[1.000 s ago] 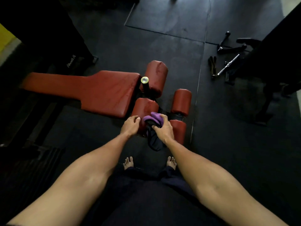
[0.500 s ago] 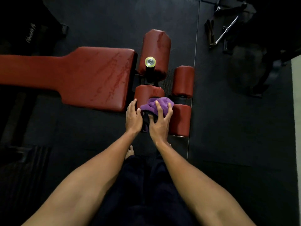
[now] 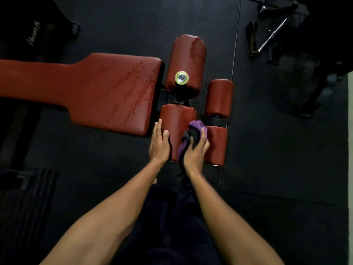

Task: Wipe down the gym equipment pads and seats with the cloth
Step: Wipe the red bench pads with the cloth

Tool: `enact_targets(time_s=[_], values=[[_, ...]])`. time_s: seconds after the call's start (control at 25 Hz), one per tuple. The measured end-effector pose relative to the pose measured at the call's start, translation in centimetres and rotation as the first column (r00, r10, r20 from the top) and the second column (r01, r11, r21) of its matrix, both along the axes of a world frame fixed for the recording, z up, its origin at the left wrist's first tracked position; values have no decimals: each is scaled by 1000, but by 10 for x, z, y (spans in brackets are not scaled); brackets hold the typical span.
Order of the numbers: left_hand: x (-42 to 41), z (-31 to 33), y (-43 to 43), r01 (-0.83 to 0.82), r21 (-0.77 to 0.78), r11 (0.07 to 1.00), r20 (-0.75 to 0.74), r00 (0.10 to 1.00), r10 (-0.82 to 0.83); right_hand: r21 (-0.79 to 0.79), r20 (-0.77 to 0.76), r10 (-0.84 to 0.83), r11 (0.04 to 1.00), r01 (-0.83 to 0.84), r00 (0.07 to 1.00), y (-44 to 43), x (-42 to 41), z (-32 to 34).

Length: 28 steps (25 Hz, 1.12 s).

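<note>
One bench (image 3: 107, 92), four rollers (image 3: 186, 60), centre frame. One cloth (image 3: 196, 127): right hand (image 3: 194, 153) fingers curled round it on the lower-left roller (image 3: 177, 119). Left hand (image 3: 159, 146) fingers straight, flat against that roller.

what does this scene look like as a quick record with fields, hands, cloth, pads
left hand: flat against near roller pad, fingers straight
right hand: grips purple cloth at that pad's right edge
bench seat: red, streaked, left of the rollers
far roller pad: red, streaked
floor: dark rubber mat, metal bar lying top right
</note>
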<state>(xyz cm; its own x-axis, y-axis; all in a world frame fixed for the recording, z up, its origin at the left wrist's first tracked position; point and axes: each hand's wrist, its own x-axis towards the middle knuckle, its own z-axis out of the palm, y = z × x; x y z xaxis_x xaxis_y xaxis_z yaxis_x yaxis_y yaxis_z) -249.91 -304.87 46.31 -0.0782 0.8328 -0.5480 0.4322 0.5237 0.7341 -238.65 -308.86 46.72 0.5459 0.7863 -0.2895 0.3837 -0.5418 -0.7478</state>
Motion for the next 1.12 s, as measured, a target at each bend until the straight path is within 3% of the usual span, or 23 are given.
enact_targets(time_s=[0.12,0.24,0.28,0.36,0.48,0.64,0.76,0.88,1.12], values=[[3,3,-1,-13,-6,1000,-35,999,12,102,90,129,985,-139,987,-14,-19,3],[6,0,1,-51,-17,999,-38,998,50,139,237,311,927,-349,920,47,-10,-3],[7,0,2,-76,-17,997,-56,996,75,128,225,297,935,-331,928,71,-2,-9],[9,0,2,-97,6,995,-104,990,97,57,24,129,990,-131,991,106,17,-15],[4,-8,-1,-84,28,996,-99,991,86,-56,-155,-30,998,21,987,94,32,-13],[-8,-18,0,-106,-19,994,-12,994,106,-18,-145,-24,1000,21,989,1,7,-3],[-3,-12,4,-101,-32,994,-23,995,100,4,-43,46,999,-46,998,-38,-14,5],[13,-1,11,-168,-25,985,-110,980,165,98,57,181,978,-186,982,-22,-13,4],[23,4,18,-206,-81,975,-241,953,181,56,61,146,987,-149,987,35,6,-2]])
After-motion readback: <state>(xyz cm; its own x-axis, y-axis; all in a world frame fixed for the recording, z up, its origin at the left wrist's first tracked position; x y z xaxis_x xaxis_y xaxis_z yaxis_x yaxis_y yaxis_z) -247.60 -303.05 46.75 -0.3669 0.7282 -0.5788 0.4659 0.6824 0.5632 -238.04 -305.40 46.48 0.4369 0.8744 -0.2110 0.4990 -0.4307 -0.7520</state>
